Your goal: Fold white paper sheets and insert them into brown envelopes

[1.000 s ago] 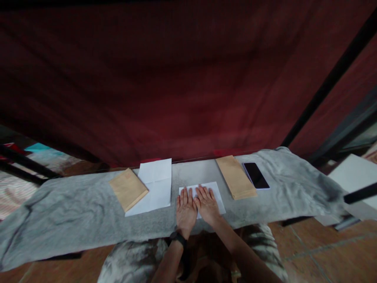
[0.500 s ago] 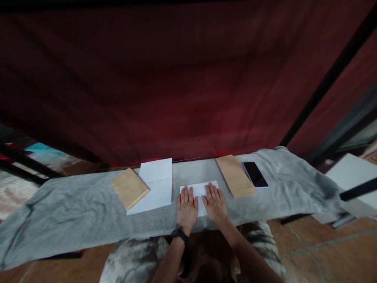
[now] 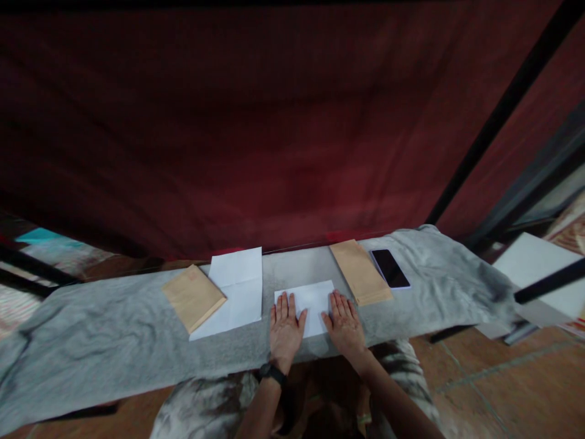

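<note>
A folded sheet of white paper [image 3: 312, 300] lies flat on the grey cloth in front of me. My left hand [image 3: 286, 326] rests palm down over its left edge, fingers stretched out. Over the right edge lies my right hand [image 3: 345, 323], flat as well, with its fingers pointing away from me. Between the two hands the middle of the paper shows. A dark watch [image 3: 273, 373] is on my left wrist.
Brown envelopes [image 3: 194, 297] overlap larger creased white sheets [image 3: 242, 286] on the left. On the right are more brown envelopes [image 3: 361, 271] beside a phone [image 3: 390, 268]. The grey cloth [image 3: 114, 329] covers a narrow bench before a red curtain [image 3: 292, 134].
My right hand has slid to the right across the paper, widening the gap between the hands. My left hand stays at the left edge. The view has shifted slightly.
</note>
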The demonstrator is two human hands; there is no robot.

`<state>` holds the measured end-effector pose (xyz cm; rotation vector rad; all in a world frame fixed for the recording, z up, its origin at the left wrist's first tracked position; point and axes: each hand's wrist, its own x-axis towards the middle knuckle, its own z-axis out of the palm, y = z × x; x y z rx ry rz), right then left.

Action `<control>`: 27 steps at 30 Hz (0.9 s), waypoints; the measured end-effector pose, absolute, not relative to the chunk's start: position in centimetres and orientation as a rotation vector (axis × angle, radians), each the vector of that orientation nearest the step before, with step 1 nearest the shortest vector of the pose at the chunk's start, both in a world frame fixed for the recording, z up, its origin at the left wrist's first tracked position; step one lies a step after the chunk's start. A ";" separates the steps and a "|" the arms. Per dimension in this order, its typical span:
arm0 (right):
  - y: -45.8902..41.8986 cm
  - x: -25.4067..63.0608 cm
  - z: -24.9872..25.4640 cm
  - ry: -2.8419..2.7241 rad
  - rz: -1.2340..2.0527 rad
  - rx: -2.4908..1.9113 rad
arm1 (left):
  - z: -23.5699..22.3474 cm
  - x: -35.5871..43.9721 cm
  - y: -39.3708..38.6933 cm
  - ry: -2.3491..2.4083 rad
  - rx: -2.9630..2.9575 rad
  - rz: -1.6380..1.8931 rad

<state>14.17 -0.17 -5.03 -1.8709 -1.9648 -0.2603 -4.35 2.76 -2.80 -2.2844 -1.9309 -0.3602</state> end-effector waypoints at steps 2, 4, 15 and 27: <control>-0.5 14.5 -4.9 -1.964 -0.262 -1.868 | -2.9 -4.7 2.3 -1.919 -2.266 -0.377; -0.9 14.8 -4.9 -1.966 -0.262 -1.870 | -3.0 -5.0 1.8 -1.913 -2.250 -0.400; -2.0 16.2 -5.2 -1.993 -0.357 -1.855 | -3.7 -7.0 -0.3 -1.886 -2.184 -0.603; -2.2 16.0 -4.7 -2.025 -0.311 -1.904 | -4.0 1.9 0.2 -1.692 -2.569 -0.530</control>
